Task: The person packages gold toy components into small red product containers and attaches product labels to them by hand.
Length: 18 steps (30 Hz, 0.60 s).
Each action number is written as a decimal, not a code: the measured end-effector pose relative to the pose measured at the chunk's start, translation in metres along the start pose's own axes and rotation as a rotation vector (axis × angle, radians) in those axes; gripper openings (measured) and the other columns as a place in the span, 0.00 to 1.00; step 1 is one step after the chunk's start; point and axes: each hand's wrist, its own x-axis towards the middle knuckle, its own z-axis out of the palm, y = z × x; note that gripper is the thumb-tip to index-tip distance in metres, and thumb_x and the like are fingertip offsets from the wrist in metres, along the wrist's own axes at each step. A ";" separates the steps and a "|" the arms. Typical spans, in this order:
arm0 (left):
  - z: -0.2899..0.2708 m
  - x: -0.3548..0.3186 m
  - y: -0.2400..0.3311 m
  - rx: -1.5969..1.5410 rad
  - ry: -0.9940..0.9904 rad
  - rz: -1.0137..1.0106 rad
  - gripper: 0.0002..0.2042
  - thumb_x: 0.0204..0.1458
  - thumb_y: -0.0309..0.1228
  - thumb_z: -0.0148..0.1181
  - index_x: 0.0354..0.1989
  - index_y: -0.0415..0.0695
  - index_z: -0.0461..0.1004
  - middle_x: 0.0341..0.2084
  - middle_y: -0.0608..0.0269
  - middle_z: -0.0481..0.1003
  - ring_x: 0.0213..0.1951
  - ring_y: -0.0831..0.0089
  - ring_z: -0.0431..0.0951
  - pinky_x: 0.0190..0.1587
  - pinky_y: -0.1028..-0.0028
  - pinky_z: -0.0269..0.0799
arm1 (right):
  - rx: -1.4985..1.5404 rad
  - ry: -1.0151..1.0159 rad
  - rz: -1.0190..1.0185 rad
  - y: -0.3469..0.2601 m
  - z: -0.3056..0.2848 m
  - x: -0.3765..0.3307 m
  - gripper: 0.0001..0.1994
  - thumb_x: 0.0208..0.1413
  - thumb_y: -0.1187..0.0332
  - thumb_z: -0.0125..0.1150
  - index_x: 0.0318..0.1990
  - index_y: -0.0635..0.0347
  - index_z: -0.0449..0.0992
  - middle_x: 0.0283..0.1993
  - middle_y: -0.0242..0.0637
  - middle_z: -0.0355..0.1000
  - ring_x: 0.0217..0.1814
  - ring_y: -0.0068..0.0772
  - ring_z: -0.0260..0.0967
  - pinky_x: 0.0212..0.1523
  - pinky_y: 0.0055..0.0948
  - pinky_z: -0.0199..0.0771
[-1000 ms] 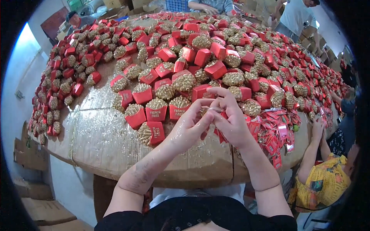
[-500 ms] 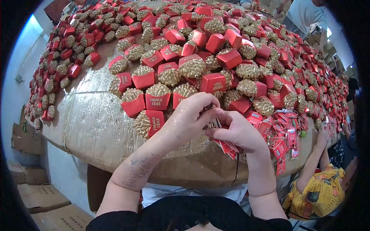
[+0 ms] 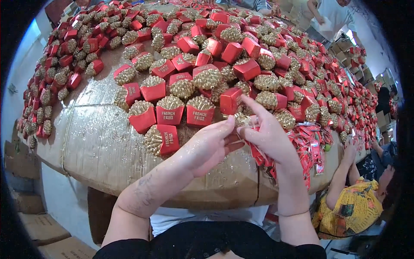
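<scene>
My left hand point(image 3: 211, 146) is over the near edge of the heap, thumb and fingers apart, with nothing visible in its palm. Beside it, my right hand point(image 3: 271, 136) has its index finger stretched out by the side of a red fries-carton ornament point(image 3: 230, 101). Its thumb and other fingers are closed on a bunch of red hang tags point(image 3: 258, 157), which poke out below the palm. Pale, shiny strands point(image 3: 245, 121) show between the two hands; their exact form is unclear. Left of my hands lie fries ornaments point(image 3: 200, 111) with red cartons and gold glitter tops.
Many more ornaments cover the cardboard-topped table point(image 3: 103, 138). Loose red tags point(image 3: 308, 144) are heaped right of my hand. A co-worker in a yellow patterned shirt point(image 3: 351, 207) works at the right; another in white point(image 3: 334, 19) stands across. Cardboard boxes point(image 3: 43, 226) stand at lower left.
My hands, close together before, have come apart; the left has opened and dropped lower. My right index finger has stretched out toward the heap. The whole view has shifted slightly.
</scene>
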 end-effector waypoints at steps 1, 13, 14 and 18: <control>-0.003 0.000 -0.001 -0.006 -0.008 0.001 0.18 0.65 0.42 0.43 0.51 0.40 0.68 0.44 0.60 0.73 0.48 0.70 0.72 0.53 0.68 0.68 | -0.010 0.003 0.002 -0.008 -0.001 -0.001 0.37 0.49 0.75 0.59 0.68 0.66 0.50 0.28 0.28 0.68 0.29 0.14 0.63 0.31 0.18 0.65; -0.001 0.001 -0.012 -0.159 -0.153 -0.148 0.20 0.66 0.43 0.39 0.53 0.40 0.66 0.48 0.57 0.71 0.53 0.66 0.70 0.60 0.63 0.64 | -0.227 -0.124 0.126 -0.050 -0.015 0.010 0.33 0.48 0.76 0.59 0.65 0.58 0.59 0.23 0.19 0.60 0.24 0.08 0.57 0.23 0.14 0.54; -0.001 0.001 -0.013 -0.171 -0.141 -0.147 0.19 0.66 0.43 0.39 0.54 0.42 0.66 0.48 0.58 0.71 0.53 0.67 0.70 0.59 0.64 0.64 | -0.225 -0.123 0.068 -0.049 -0.011 0.007 0.33 0.48 0.76 0.58 0.65 0.57 0.58 0.24 0.20 0.60 0.25 0.09 0.57 0.24 0.15 0.56; 0.002 0.003 -0.015 -0.220 -0.061 -0.150 0.19 0.66 0.44 0.38 0.54 0.44 0.66 0.49 0.61 0.70 0.51 0.70 0.70 0.59 0.64 0.63 | -0.646 -0.041 -0.078 -0.054 0.005 -0.006 0.36 0.45 0.72 0.57 0.67 0.56 0.54 0.26 0.32 0.63 0.28 0.26 0.64 0.31 0.27 0.64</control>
